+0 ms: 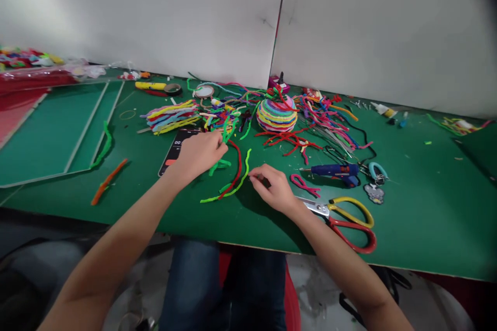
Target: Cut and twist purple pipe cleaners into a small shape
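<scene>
My left hand [200,154] pinches green pipe cleaner pieces [225,137] over a black phone [174,151] on the green table [128,186]. My right hand [274,186] rests on the table with its fingertips closed near the end of a long lime-green pipe cleaner [236,183]; I cannot tell whether it grips it. A red pipe cleaner [237,165] curves beside the green one, between my hands.
Yellow-and-red scissors [345,217] lie right of my right hand, with a blue glue gun [334,170] and a pink loop [305,184] behind. A striped pipe-cleaner ball [277,114], a multicoloured bundle [171,115] and loose strands sit further back. An orange strand [106,182] lies left.
</scene>
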`<state>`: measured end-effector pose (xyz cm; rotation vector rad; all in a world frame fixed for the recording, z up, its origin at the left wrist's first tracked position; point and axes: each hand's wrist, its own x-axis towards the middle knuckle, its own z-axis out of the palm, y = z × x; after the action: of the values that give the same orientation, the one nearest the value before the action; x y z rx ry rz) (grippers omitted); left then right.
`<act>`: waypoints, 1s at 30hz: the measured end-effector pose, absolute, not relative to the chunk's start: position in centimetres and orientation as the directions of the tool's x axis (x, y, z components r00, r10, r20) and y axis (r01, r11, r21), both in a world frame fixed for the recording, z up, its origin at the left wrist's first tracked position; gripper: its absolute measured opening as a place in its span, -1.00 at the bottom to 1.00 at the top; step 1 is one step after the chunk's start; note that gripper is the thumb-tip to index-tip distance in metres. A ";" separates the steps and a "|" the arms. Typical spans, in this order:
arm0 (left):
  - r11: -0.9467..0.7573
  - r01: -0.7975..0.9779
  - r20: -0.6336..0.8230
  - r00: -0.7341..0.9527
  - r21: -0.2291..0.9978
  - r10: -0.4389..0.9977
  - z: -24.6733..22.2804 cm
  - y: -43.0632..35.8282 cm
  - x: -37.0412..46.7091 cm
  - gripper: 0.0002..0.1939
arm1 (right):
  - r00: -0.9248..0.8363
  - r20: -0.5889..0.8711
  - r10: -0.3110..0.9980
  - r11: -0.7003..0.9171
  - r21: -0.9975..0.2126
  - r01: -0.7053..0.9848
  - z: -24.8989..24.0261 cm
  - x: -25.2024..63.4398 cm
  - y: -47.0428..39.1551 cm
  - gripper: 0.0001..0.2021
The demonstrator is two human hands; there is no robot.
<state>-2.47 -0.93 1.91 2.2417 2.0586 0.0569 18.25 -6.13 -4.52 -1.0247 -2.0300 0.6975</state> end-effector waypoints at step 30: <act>-0.294 0.600 -0.162 0.589 0.744 0.792 0.3 -3.2 3.7 -0.78 | -0.203 0.081 0.976 0.104 -0.989 0.109 -4.1 18.9 -4.8 -0.57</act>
<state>3.65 -3.20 0.28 2.0107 1.1051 0.3011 18.90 -4.83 -4.15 -1.1247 -1.4870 1.2238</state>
